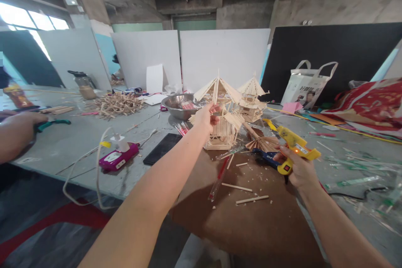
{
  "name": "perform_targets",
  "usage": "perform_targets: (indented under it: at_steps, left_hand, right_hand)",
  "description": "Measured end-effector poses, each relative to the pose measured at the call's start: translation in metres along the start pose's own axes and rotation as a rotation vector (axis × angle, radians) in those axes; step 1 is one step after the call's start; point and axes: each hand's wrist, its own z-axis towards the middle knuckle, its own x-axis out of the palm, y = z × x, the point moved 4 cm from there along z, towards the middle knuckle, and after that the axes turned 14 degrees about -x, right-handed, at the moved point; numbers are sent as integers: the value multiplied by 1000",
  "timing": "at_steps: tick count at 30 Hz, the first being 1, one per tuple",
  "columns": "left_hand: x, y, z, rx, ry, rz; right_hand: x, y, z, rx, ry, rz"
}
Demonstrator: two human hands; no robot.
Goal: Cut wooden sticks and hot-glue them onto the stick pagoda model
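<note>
My left hand (207, 119) reaches forward with its fingers curled on the roof sticks of a model pavilion (220, 137) built from thin wooden sticks. Its pointed roof (220, 88) rises above the hand. My right hand (300, 169) grips a yellow hot glue gun (293, 140), whose nozzle points left toward the model. A dark blue piece (265, 155) with lettering lies by those fingers; whether it belongs to the gun I cannot tell. Beside the model is a folded brown paper fan (262, 143). Loose sticks (252, 199) and a red-and-clear wrapper (218, 179) lie on the brown board (201, 201).
A second stick pavilion (251, 98) and a metal bowl (179, 106) stand behind. To the left are a stick pile (119, 105), a purple power strip (118, 157) and a black tablet (163, 149). Another person's hand (19, 127) is near green-handled pliers (55, 123). Wrappers (354, 180) litter the right.
</note>
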Motion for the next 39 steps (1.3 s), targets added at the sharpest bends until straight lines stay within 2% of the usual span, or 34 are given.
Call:
perform_targets:
  at_steps: [4, 8, 10, 12, 17, 25, 35, 39]
  left_hand:
    - [-6, 3, 0, 68, -35, 11]
    - [-18, 11, -9, 291, -167, 11]
    - [-19, 18, -15, 375, -171, 47]
    - [-14, 23, -18, 402, -132, 92]
    - [4, 27, -15, 315, -87, 65]
    - [16, 24, 2, 129, -101, -157]
    - [35, 21, -7, 100, -80, -266]
    - [36, 20, -5, 109, -89, -257]
  right_hand:
    - [-1, 0, 0, 10, -9, 8]
    - [-1, -1, 1, 6, -15, 9]
    - [-1, -2, 1, 18, -15, 12]
    - [-1, -2, 1, 20, -16, 8]
    - [-1, -1, 1, 38, -31, 13]
    - [0, -1, 1, 44, -22, 8]
    - [-2, -1, 1, 36, -28, 11]
    - [-2, 1, 1, 42, -30, 17]
